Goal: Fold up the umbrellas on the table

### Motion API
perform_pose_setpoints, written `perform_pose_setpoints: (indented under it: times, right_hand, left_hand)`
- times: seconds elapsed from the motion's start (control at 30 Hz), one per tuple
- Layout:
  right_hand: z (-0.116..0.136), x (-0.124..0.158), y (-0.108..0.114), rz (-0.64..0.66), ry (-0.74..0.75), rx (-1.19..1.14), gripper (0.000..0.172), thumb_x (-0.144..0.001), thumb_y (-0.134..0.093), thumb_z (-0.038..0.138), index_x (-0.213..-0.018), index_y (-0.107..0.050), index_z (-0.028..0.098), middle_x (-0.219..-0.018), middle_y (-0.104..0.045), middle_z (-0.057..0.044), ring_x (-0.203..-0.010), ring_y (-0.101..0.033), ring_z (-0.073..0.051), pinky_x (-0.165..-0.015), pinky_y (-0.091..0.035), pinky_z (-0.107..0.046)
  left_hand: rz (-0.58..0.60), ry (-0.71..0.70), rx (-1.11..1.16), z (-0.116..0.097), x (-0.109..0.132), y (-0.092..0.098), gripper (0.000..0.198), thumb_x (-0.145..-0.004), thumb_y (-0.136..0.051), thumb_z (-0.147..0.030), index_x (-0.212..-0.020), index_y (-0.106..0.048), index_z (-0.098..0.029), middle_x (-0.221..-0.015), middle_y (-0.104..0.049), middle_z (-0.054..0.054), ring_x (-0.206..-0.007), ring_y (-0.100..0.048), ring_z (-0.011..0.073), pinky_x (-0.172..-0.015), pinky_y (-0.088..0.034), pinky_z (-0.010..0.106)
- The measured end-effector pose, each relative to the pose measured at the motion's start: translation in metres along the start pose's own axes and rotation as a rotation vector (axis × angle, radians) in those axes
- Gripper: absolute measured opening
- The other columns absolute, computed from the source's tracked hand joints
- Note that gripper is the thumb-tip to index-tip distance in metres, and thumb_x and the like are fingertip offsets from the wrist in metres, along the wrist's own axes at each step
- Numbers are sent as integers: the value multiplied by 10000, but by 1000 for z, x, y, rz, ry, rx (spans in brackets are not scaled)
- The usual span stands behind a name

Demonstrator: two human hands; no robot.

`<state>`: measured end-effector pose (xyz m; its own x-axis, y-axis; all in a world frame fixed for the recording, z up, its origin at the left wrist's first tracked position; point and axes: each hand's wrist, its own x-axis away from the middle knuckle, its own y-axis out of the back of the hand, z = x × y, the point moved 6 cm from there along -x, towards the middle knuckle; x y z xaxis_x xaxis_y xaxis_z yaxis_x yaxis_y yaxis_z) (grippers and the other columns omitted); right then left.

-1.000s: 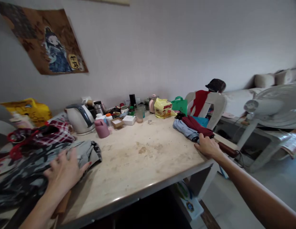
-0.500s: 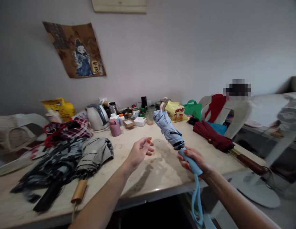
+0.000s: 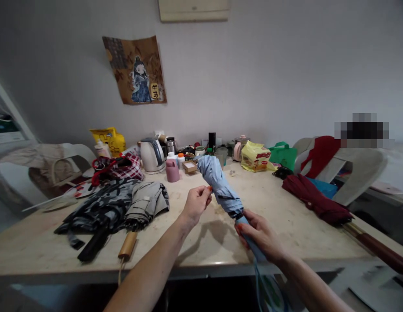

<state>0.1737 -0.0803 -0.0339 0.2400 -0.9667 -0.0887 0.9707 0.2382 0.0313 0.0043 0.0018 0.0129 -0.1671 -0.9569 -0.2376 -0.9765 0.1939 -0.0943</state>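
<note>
A folded light-blue umbrella (image 3: 224, 184) is held tilted above the table, its top leaning away to the left. My right hand (image 3: 258, 234) is wrapped around its blue handle, from which a wrist strap hangs down past the table edge. At the left edge of the canopy, my left hand (image 3: 198, 201) is closed in a pinch on the fabric. On the left of the table lie a grey camouflage umbrella (image 3: 102, 203) with a black handle and a beige umbrella (image 3: 146, 203) with a wooden handle. A dark red umbrella (image 3: 314, 197) lies at the right.
Along the wall stand a white kettle (image 3: 152, 156), a pink cup (image 3: 172, 170), a small open box (image 3: 190, 167), a yellow snack bag (image 3: 256, 156) and a green bag (image 3: 283, 155). Chairs flank the table (image 3: 201, 242). A person's blurred head (image 3: 363, 130) shows at the right.
My left hand has gone from open fingers to a pinch at the canopy's edge. The blue umbrella has shifted slightly left and down in view. The camera view has turned left.
</note>
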Motion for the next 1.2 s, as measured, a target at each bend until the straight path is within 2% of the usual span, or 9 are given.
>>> perform_pose_setpoints:
  times: [0.13,0.23,0.33,0.43,0.63,0.77,0.87,1.07,1.2]
  right_hand:
    - [-1,-9,14,-249,101,453,302,-785,-569,409,-981,-551,180,-630,-550,31,-535,-520,-142,-541,-432,-280]
    - [2,-14,10,-342,244,644,397,-735,-603,367,-1082,-574,175,-795,-631,-33,-703,-573,-191,-689,-465,-342]
    - [0,-19,-7,-278,173,443,457,-709,-643,346,-1123,-541,181,-729,-600,-6,-626,-548,-167,-607,-449,-308]
    - [-1,-22,-26,-102,-22,-121,409,-758,-636,416,-1075,-480,210,-664,-555,37,-463,-467,-98,-447,-353,-220]
    - [15,-30,-34,212,-23,-700,359,-753,-714,431,-771,-446,193,-530,-457,69,-362,-309,-17,-354,-219,-136]
    - [7,-35,-39,159,-46,-714,280,-796,-703,347,-831,-472,192,-649,-566,24,-419,-413,-44,-376,-305,-135]
    - [4,-34,-70,407,-162,-973,271,-837,-643,364,-762,-466,174,-534,-436,70,-396,-304,-31,-371,-308,-108]
    - [14,-44,-120,732,-194,-1198,287,-835,-600,377,-729,-518,123,-461,-368,89,-380,-209,-17,-357,-288,-74]
    - [16,-61,-158,753,-184,-1055,340,-770,-620,439,-703,-547,114,-443,-370,77,-389,-246,-25,-356,-265,-105]
  left_hand:
    - [-38,-174,-20,-35,9,4,537,-743,-680,-589,-518,-450,-159,-477,-419,-43,-440,-309,37,-422,-193,195]
    - [181,-231,32,-64,21,-11,416,-796,-679,-537,-742,-607,-131,-602,-542,-12,-490,-407,52,-448,-300,182]
    - [433,-311,121,-91,39,-22,479,-817,-695,-482,-1153,-613,-150,-841,-653,52,-592,-528,85,-504,-413,198]
    - [397,-381,178,-104,50,-6,367,-851,-682,-411,-1126,-653,-170,-814,-665,48,-606,-548,83,-524,-431,190]
    - [-150,-322,301,-92,54,76,255,-715,-799,-373,-797,-704,-151,-610,-607,-2,-525,-509,64,-446,-368,144]
    - [-350,-227,345,-75,57,116,332,-573,-866,-358,-747,-686,-140,-600,-597,-14,-533,-504,59,-435,-355,121]
    - [-450,-114,317,-50,60,135,386,-549,-866,-380,-775,-682,-127,-665,-634,4,-580,-542,68,-474,-403,125]
    - [-471,240,291,1,68,150,400,-749,-740,-489,-979,-632,-179,-858,-678,50,-764,-662,191,-605,-561,311]
    - [-162,352,420,3,65,128,487,-773,-673,-609,-1010,-607,-189,-882,-710,94,-812,-700,293,-673,-581,474]
